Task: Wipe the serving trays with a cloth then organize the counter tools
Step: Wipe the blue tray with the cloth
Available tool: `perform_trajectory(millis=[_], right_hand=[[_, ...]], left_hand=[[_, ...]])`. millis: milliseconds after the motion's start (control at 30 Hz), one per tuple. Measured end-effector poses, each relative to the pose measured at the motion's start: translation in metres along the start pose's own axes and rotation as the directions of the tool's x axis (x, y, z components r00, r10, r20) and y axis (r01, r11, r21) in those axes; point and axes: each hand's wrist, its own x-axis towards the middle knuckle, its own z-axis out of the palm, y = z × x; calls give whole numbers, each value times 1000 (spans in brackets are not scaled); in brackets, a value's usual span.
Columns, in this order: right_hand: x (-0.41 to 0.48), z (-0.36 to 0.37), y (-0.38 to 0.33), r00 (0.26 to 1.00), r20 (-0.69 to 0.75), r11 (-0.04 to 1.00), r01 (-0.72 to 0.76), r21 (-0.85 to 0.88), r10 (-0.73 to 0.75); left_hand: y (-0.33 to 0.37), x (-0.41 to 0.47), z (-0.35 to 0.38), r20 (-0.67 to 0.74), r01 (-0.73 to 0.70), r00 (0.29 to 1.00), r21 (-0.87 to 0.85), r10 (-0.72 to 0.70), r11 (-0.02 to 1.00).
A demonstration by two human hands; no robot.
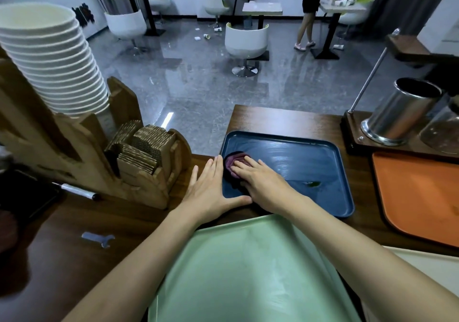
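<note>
Two flat hands fill the middle of my feed. The left hand (208,187) lies with straight fingers against the left rim of the blue tray (285,157), bracing it. The right hand (260,180) presses the bunched purple cloth (232,166) palm-down into the tray's left end.

My worry is the tray skating on the smooth dark wooden counter (99,259) if that brace eases. A hard stroke could also fling the small green scrap (313,184) onto the pale green tray (248,272) at the bottom of the frame.

Wet streaks shine on the blue surface. An orange tray (417,197) waits at right, and a small wrench (98,239) lies lower left. Beyond the counter there is glossy grey floor with white chairs, and dropped cups (207,36) near the top of the frame.
</note>
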Motion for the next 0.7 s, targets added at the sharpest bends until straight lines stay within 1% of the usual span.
perform_trajectory(millis=[133,233,300,467,600,700], right_hand=[[20,3,7,998,-9,997,-62,-34,62],[42,4,21,994,22,993,-106,-42,107],[52,3,30,991,46,992,-129,-11,130],[59,-4,44,972,41,965,-233,120,229],[44,-14,58,949,33,944,-315,96,313],[16,-24,76,933,12,933,-361,8,361]], left_hand=[[0,-1,-1,-3,-4,1000,5,4,1000],[0,-2,-2,2,-2,1000,-2,2,1000],[0,-2,-1,6,1,1000,-2,-1,1000],[0,-3,-2,10,2,1000,-5,-2,1000],[0,-5,-2,5,1,1000,-1,-1,1000],[-1,-5,-1,9,8,1000,2,-8,1000]])
